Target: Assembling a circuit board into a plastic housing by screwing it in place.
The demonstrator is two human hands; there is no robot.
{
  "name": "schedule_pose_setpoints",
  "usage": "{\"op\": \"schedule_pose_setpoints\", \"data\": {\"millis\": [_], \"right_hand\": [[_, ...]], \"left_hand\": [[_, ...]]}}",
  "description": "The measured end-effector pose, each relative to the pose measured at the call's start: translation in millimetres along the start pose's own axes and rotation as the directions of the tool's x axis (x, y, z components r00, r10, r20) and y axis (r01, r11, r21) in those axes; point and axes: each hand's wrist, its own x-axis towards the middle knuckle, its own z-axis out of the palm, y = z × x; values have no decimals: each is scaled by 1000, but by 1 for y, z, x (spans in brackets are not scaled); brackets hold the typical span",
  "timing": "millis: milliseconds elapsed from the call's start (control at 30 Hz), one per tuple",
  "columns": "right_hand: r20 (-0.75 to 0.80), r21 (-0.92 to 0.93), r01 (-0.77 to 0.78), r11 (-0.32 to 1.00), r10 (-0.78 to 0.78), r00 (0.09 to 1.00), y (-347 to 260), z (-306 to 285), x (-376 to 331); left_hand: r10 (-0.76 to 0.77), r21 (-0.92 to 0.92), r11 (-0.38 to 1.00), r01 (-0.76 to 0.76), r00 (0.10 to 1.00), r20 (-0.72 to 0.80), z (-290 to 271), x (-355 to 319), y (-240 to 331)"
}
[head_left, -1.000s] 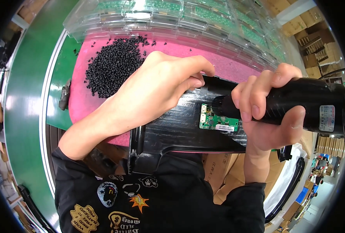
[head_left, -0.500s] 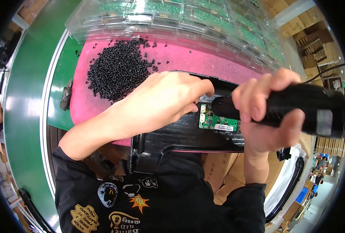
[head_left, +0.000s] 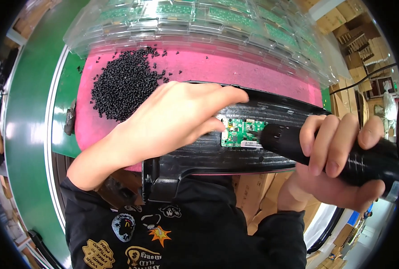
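While the left hand (head_left: 172,121) lies palm-down over a long black plastic housing (head_left: 235,157), fingers extended and pressing, fingertips just beside a small green circuit board (head_left: 240,132), the right hand (head_left: 338,157) is wrapped tight around a black electric screwdriver (head_left: 325,150), whose nose touches the board's right edge. Item: housing, resting across a pink foam mat (head_left: 217,67), its near edge overhanging toward the person's dark jacket (head_left: 186,224). Item: circuit board, seated in the housing between the two hands. Item: heap of small black screws (head_left: 123,83), loose on the mat's far left, with strays scattered around it. Item: stack of clear plastic trays (head_left: 217,22) holding more green boards, along the mat's far side. Item: green conveyor belt (head_left: 26,134), at left. Risks, as judged: the bit could slip off the screw head if the driver tilts, gouging the board or its parts; the left fingertips sit close enough to be nicked by such a slip; the housing could rock on the soft foam if the pressing hand eases, cross-threading the screw; stray screws could roll under the housing.
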Motion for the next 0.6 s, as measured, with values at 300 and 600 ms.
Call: {"op": "schedule_pose_setpoints", "data": {"millis": [300, 600], "right_hand": [[-259, -281, -183, 942, 109, 960, -11, -33, -23], [-231, -173, -124, 977, 83, 969, -7, -40, -29]], "left_hand": [[-105, 540, 842, -6, 979, 175, 0, -9, 8], [-118, 563, 826, -2, 977, 177, 0, -9, 7]]}}
